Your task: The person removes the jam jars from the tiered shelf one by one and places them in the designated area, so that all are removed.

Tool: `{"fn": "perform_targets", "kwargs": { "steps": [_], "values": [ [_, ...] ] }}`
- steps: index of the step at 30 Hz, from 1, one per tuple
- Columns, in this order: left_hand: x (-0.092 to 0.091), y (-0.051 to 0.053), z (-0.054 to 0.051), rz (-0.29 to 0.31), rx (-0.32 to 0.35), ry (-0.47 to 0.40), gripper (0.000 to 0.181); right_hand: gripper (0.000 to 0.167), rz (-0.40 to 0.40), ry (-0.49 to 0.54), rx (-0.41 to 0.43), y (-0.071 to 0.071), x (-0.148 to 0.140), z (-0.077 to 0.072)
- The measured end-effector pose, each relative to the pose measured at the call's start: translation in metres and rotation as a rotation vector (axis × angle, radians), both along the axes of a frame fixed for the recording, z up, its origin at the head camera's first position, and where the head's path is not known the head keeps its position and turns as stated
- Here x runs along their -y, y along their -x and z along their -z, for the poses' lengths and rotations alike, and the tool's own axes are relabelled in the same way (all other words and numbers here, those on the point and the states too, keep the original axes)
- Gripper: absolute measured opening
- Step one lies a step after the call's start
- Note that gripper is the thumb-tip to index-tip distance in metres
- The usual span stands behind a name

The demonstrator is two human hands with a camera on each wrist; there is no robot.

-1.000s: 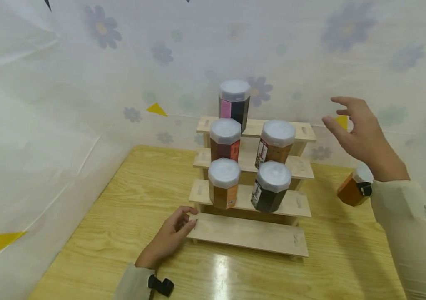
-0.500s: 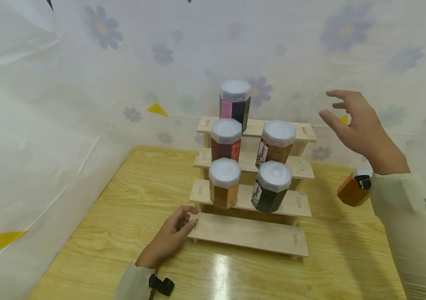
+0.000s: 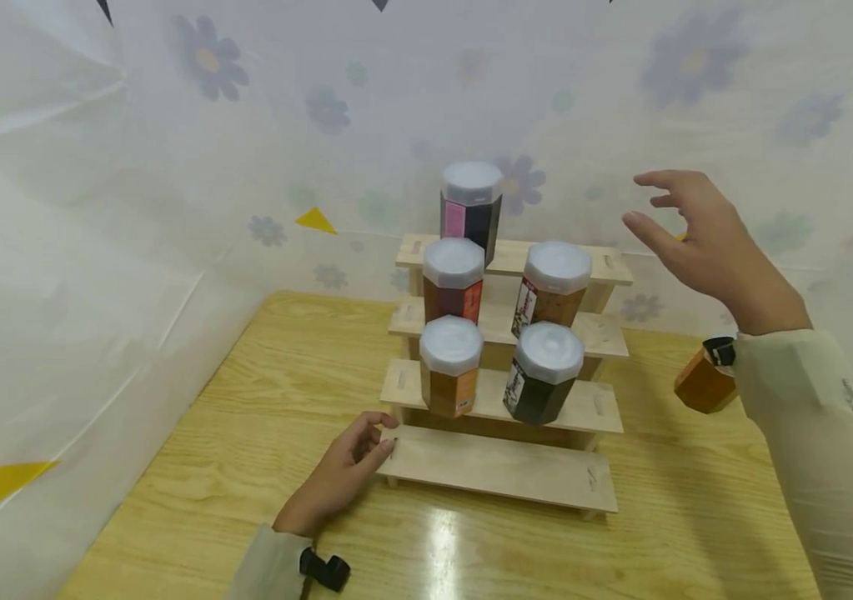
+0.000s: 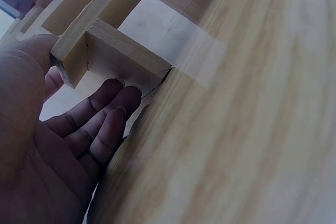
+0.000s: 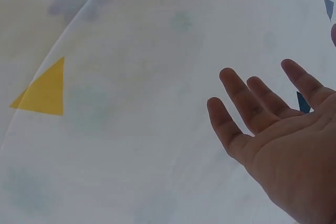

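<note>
A four-tier wooden stand stands on the table with white-lidded jars on its upper tiers. My left hand holds the left end of its lowest board. In the left wrist view the thumb lies at the board's end, with bent fingers by the end support. My right hand is raised right of the top tier, fingers spread and holding nothing. The top tier bears a black jar with a pink label. Below are a dark red jar, a brown jar, an orange jar and a dark jar.
Right of the stand, another orange jar is on the table, its lid hidden behind my right wrist strap. A pale flowered sheet hangs behind the table and along its left side.
My right hand has moved up and slightly left towards the top tier, its wrist strap now covering the far jar's lid. My left hand and the jars have stayed put.
</note>
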State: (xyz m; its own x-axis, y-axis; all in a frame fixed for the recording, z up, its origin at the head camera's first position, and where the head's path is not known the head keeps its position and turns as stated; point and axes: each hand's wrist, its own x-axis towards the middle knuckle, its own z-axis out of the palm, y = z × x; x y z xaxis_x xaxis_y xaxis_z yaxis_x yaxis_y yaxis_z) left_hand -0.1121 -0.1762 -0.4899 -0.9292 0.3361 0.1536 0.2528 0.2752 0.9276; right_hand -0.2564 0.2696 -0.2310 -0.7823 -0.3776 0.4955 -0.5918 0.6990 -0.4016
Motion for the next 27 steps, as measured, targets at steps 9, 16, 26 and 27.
{"fn": "perform_targets", "kwargs": {
  "steps": [9,16,26,27],
  "values": [
    [-0.001,0.002,-0.001,0.006,0.008,-0.004,0.027,0.056,-0.004,-0.047,0.029,0.006,0.015,-0.01],
    [-0.003,-0.001,-0.004,-0.002,0.04,-0.015,0.025,0.056,-0.034,-0.056,0.035,0.009,0.025,-0.015],
    [-0.008,-0.004,-0.01,0.04,0.112,-0.1,0.028,0.058,-0.042,-0.121,0.085,0.013,0.039,-0.03],
    [-0.009,-0.004,-0.01,0.042,0.116,-0.103,0.028,0.058,-0.046,-0.125,0.087,0.013,0.04,-0.032]
  ]
}}
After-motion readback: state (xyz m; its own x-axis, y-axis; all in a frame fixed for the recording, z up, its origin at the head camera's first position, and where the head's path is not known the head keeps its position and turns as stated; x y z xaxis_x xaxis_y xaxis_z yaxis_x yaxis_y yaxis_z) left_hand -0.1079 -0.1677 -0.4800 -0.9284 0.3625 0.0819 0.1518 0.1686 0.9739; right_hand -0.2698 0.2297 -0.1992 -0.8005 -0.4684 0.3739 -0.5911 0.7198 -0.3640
